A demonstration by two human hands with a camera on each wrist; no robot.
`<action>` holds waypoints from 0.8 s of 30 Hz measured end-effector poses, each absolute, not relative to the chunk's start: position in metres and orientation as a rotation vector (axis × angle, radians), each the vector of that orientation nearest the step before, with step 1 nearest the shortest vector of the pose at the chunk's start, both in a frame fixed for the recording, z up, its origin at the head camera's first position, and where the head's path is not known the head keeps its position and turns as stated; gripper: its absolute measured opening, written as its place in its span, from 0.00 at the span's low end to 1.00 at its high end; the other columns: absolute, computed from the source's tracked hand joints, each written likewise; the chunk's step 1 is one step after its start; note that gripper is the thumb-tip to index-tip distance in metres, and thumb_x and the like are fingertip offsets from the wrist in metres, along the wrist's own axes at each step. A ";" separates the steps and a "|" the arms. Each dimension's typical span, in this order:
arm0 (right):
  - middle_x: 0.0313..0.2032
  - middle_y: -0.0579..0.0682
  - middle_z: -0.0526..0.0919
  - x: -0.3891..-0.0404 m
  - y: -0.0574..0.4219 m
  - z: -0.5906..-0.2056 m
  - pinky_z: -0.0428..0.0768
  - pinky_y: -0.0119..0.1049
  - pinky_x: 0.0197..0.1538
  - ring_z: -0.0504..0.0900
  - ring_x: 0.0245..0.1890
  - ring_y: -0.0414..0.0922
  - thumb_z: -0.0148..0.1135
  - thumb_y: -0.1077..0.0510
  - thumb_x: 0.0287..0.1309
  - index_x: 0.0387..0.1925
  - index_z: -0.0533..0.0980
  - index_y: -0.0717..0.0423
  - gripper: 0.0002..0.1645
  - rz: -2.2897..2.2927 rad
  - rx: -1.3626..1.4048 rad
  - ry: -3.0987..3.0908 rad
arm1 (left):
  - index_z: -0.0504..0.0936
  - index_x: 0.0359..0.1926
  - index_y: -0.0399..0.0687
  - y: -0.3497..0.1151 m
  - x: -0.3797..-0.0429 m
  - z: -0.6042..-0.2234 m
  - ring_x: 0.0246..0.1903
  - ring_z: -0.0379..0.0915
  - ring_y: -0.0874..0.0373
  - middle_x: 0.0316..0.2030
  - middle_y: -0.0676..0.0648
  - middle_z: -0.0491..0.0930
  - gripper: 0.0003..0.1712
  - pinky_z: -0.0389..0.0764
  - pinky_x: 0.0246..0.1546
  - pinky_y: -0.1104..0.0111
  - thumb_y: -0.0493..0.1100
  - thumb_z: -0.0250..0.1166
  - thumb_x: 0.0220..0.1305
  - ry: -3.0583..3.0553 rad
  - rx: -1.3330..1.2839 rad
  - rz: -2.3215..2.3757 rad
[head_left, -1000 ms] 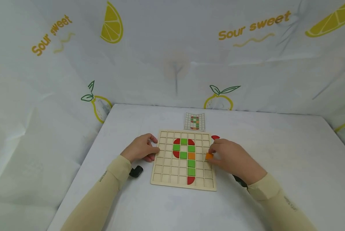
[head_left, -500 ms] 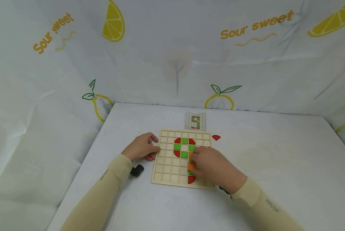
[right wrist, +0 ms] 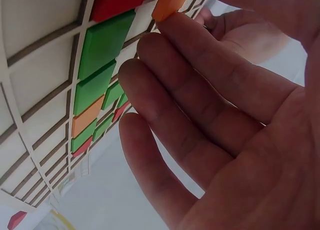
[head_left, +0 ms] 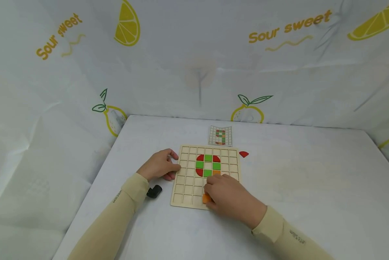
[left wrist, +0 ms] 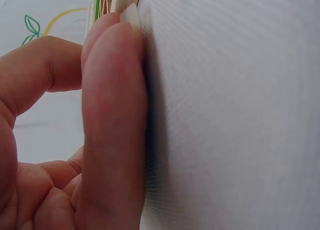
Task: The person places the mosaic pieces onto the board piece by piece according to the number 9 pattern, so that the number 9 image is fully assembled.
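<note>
A wooden grid board (head_left: 183, 188) lies on the table with red, green and orange tiles set in its cells. My right hand (head_left: 231, 198) is over the board's lower part and pinches an orange square tile (head_left: 206, 198) at the bottom row. In the right wrist view that orange tile (right wrist: 171, 1) is at the fingertips, beside a red tile (right wrist: 117, 0) and a green tile (right wrist: 105, 44). My left hand (head_left: 159, 166) rests by the board's left edge, thumb and fingertips touching it. The right hand hides the lower tiles in the head view.
Behind the board lies a paper card (head_left: 220, 135) printted with a coloured grid pattern. A loose red quarter-round tile (head_left: 244, 154) is off the board's upper right corner. A black object (head_left: 154, 191) shows beside the left wrist. White cloth with lemon prints stands behind the table.
My right hand has carried the orange tile left from the board's right edge, across the grid to the bottom row. The left hand keeps its place at the left edge.
</note>
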State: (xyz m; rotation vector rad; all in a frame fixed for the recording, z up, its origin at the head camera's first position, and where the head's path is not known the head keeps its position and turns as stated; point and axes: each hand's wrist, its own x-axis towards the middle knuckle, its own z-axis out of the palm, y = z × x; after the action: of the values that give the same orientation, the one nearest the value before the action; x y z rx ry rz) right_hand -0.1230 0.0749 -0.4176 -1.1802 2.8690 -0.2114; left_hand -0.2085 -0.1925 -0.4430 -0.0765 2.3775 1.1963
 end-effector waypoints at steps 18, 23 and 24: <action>0.30 0.40 0.77 -0.120 0.072 -0.420 0.79 0.38 0.42 0.72 0.34 0.41 0.78 0.52 0.60 0.31 0.84 0.49 0.09 -0.134 -1.168 2.865 | 0.77 0.57 0.48 -0.193 -0.207 -0.442 0.23 0.86 0.56 0.29 0.43 0.85 0.20 0.90 0.30 0.67 0.42 0.72 0.68 2.382 -0.070 1.200; 0.30 0.40 0.77 -0.119 0.072 -0.421 0.79 0.37 0.41 0.72 0.33 0.40 0.78 0.53 0.60 0.31 0.84 0.49 0.08 -0.141 -1.175 2.871 | 0.77 0.57 0.48 -0.192 -0.208 -0.443 0.23 0.86 0.55 0.30 0.43 0.85 0.20 0.91 0.30 0.66 0.42 0.72 0.68 2.378 -0.072 1.202; 0.29 0.40 0.77 -0.119 0.072 -0.421 0.78 0.37 0.41 0.72 0.33 0.40 0.77 0.53 0.60 0.31 0.84 0.49 0.08 -0.140 -1.176 2.872 | 0.77 0.57 0.48 -0.192 -0.208 -0.443 0.23 0.86 0.55 0.30 0.43 0.85 0.20 0.91 0.30 0.66 0.42 0.72 0.68 2.379 -0.071 1.202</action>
State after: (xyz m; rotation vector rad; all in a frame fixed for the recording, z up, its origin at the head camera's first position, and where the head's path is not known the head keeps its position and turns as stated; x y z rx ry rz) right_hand -0.1193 0.0715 -0.4207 -1.1763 2.8715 -0.1403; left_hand -0.2080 -0.1921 -0.4431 -0.0708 2.3788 1.2016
